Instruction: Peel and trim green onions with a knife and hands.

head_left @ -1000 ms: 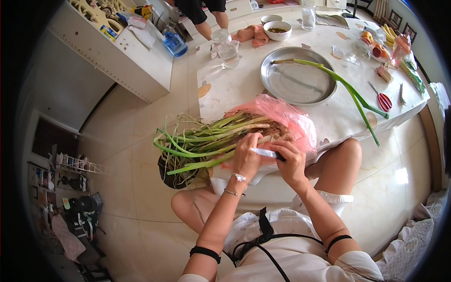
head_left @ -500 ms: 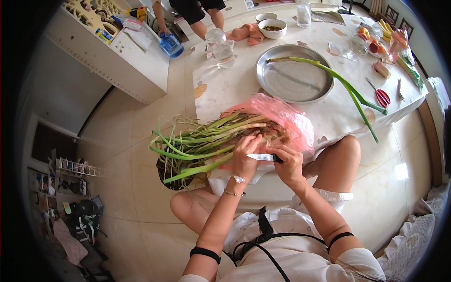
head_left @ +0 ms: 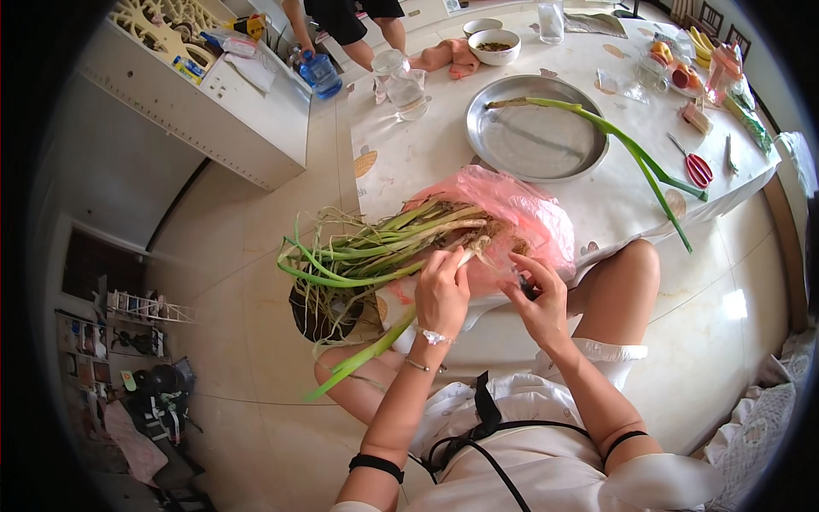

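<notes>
My left hand (head_left: 442,290) is closed around a green onion (head_left: 368,352), its pale root end showing past the fingertips and its green leaves hanging below the wrist toward my knee. In my right hand (head_left: 541,300) is a small knife with a black handle (head_left: 528,288); the blade can hardly be made out. Fingers of that hand are beside the onion's roots. A heap of green onions (head_left: 380,243) with dry leaves and soil-covered roots lies on a pink plastic bag (head_left: 542,222) at the table's near edge. One separate green onion (head_left: 618,143) rests across a round metal pan (head_left: 474,141).
On the table (head_left: 388,158) stand a glass jug (head_left: 403,90), a bowl of food (head_left: 495,49) and a glass (head_left: 551,24). Red-handled scissors (head_left: 698,171) lie at right, near fruit (head_left: 682,77). Across the room a person's hand holds a blue water bottle (head_left: 322,77).
The onion in my left hand has been drawn out from the heap toward me, its leaves now lower. My right hand has turned, so the knife blade no longer shows plainly.
</notes>
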{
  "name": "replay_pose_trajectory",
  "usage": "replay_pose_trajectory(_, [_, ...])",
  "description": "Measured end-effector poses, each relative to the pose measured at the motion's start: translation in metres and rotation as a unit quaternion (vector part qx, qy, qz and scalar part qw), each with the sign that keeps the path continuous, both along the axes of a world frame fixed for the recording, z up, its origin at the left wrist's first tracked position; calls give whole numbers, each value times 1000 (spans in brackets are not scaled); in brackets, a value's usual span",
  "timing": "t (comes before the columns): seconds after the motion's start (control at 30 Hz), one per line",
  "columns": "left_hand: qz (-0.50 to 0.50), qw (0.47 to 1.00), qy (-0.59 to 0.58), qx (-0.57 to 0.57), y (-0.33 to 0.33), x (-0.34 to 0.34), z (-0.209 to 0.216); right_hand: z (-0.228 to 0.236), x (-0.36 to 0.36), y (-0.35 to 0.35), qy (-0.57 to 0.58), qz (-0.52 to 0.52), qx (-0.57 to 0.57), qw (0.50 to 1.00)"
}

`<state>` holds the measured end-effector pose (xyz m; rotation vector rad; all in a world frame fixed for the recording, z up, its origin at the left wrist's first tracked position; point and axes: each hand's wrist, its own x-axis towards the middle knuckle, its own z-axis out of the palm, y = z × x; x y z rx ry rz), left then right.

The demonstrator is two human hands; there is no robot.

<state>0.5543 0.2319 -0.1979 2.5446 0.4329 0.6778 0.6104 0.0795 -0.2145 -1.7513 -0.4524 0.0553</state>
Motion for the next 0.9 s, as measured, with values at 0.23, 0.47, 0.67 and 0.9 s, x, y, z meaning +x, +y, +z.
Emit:
replay_pose_trajectory(0.23, [-2,998,-10,-63,-18,-11,5,-4,5,14,6,-1,-25,1000])
replay_pose_trajectory(0.47, [30,999,9,-40,-26,-12,1,-14,9,29,-54,-5,-79,995])
replay_pose_trajectory(0.67, [40,998,-3,-52,-19,-9,0,-7,13,31,-75,19,-93,993])
replay_pose_trajectory(0.9, [57,996,55,-31,-20,-4,8,-15,23,35,-128,-7,-123,984])
